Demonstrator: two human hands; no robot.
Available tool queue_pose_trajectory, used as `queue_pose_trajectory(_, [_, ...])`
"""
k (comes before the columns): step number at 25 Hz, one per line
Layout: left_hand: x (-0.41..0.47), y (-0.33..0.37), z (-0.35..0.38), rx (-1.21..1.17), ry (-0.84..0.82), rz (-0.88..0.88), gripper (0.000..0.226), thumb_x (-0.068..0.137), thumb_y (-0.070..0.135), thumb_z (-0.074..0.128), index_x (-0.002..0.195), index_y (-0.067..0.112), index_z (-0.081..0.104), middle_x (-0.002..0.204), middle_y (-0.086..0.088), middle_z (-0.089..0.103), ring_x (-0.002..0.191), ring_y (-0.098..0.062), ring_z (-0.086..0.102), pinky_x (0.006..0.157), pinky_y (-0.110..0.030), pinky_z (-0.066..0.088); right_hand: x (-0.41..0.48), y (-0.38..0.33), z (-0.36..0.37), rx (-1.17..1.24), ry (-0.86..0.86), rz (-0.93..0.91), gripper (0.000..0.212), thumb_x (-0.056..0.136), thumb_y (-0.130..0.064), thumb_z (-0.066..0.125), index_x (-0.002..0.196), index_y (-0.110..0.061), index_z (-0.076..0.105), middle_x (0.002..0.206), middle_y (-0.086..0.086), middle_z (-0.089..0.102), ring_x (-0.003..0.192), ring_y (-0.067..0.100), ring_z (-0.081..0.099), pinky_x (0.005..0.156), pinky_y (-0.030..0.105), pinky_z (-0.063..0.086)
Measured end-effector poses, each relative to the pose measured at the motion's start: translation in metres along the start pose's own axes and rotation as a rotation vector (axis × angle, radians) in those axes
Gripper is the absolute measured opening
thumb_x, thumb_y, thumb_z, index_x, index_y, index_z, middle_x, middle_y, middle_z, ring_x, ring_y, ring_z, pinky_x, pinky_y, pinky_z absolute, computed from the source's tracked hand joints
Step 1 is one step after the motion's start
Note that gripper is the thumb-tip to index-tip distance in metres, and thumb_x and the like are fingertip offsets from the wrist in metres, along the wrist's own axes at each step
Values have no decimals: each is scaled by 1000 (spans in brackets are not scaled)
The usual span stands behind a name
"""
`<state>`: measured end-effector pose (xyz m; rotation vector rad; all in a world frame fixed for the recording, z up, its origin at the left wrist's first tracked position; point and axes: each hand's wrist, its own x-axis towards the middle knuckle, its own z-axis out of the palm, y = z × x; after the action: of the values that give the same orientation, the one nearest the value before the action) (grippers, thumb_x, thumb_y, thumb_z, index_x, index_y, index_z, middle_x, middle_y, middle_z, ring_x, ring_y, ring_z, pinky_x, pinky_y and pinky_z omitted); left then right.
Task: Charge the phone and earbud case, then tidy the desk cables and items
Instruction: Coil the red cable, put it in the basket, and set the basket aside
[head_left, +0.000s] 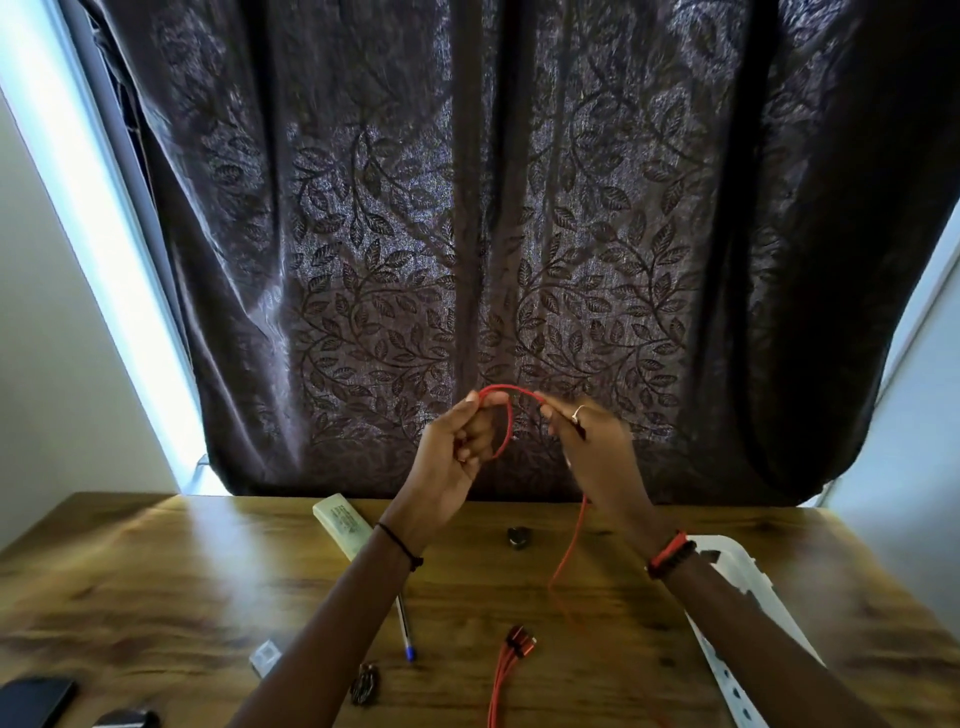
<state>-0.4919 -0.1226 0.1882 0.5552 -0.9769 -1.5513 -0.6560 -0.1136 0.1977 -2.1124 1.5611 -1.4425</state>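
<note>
The red cable (506, 388) is lifted well above the worktop (156, 582), arching between the two hands in front of the curtain (519, 208). The left hand (457, 441) pinches one side of the arch between thumb and forefinger, its other fingers curled in, and a loop of cable hangs down past that palm. This looks like a coil being gathered there so the cable can be bundled. The right hand (592, 447), wearing a ring, grasps the other side of the arch with its fingers closed on it, probably feeding slack across and keeping the strand taut enough to lay the next turn neatly.

From the right hand the cable drops to the worktop and runs toward the near edge, where its cluster of plug heads (522, 642) lies loose, connected to nothing in view. So this reads as the tidying part of the job, not the charging.

Around it on the worktop are a pen (405, 629) near the left forearm, a pale oblong device (340, 522) toward the back, a small dark round item (517, 538), a small white block (265, 656) and a white perforated basket (737, 564) under the right forearm, a likely home for the coil. A black slab, probably the phone (34, 701), sits at the near left corner. I cannot pick out the earbud case with any certainty.
</note>
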Motion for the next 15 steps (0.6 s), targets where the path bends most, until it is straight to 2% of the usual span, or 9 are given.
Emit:
queue_pose_trajectory(2, [3, 2, -4, -244, 19, -26, 33, 99, 22, 35, 102, 6, 64, 49, 9, 28, 37, -5, 25, 38, -14, 23, -11, 2, 11, -122, -68, -17, 27, 96, -19, 49, 103, 1, 66, 75, 3, 54, 59, 6, 50, 57, 11, 37])
queue_pose_trajectory(4, [6, 3, -7, -370, 54, -14, 32, 96, 23, 40, 114, 6, 60, 49, 8, 31, 38, -6, 29, 40, -15, 28, -22, -1, 17, -271, -251, 33, 33, 100, -27, 38, 109, -5, 61, 94, 9, 62, 79, 18, 60, 67, 24, 45])
queue_pose_trajectory(6, [6, 3, -9, -405, 69, 1, 35, 95, 24, 42, 123, 8, 57, 49, 8, 33, 38, -7, 31, 42, -15, 31, -30, -7, 22, -444, -387, 36, 34, 102, -30, 31, 114, -13, 57, 104, 7, 64, 92, 23, 64, 72, 32, 48])
queue_pose_trajectory(9, [3, -1, -4, -366, 83, 8, 36, 97, 26, 41, 129, 11, 52, 51, 9, 35, 41, -6, 34, 44, -15, 35, -39, -19, 30, -583, -470, -19, 32, 103, -29, 29, 118, -15, 53, 106, 9, 64, 93, 26, 65, 74, 36, 52])
queue_pose_trajectory(12, [3, -9, 1, -118, 116, 60, 34, 99, 25, 41, 130, 17, 51, 56, 9, 39, 47, -3, 38, 49, -14, 39, -39, -32, 30, -616, -517, -53, 29, 102, -23, 32, 115, -12, 55, 109, 12, 63, 97, 29, 65, 76, 36, 50])
queue_pose_trajectory(15, [3, -13, 3, 517, 193, 213, 35, 97, 24, 48, 131, 23, 53, 60, 9, 47, 52, -2, 43, 54, -14, 41, -40, -40, 21, -558, -597, -74, 25, 98, -12, 38, 116, -12, 55, 112, 13, 60, 101, 31, 62, 80, 38, 48])
